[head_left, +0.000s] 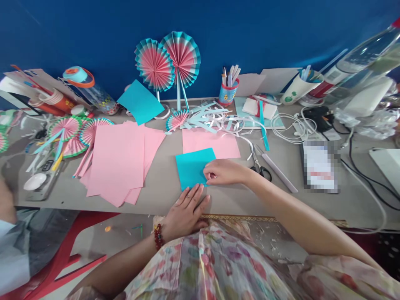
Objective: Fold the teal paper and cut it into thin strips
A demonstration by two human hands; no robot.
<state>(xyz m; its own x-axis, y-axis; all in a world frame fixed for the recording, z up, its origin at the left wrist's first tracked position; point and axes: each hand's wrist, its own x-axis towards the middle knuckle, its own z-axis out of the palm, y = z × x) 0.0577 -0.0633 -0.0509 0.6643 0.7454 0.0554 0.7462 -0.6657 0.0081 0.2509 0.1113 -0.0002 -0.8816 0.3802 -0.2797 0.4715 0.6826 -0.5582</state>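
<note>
A small teal paper sheet (192,166) lies on the grey table (162,183) in front of me, partly over a pink sheet (212,143). My left hand (186,212) lies flat with fingers stretched out, fingertips on the teal sheet's near edge. My right hand (223,171) is closed in a pinch on the sheet's right edge. A red bead bracelet (158,236) is on my left wrist.
A stack of pink sheets (118,162) lies to the left, with folded paper fans (71,133) beyond it. Two upright fans (170,62) stand by the blue wall. Scissors (259,164), paper strips (215,116), a pen cup (228,91), cables (290,125) and a bottle (90,89) crowd the back. Another person's sleeve (12,246) is at left.
</note>
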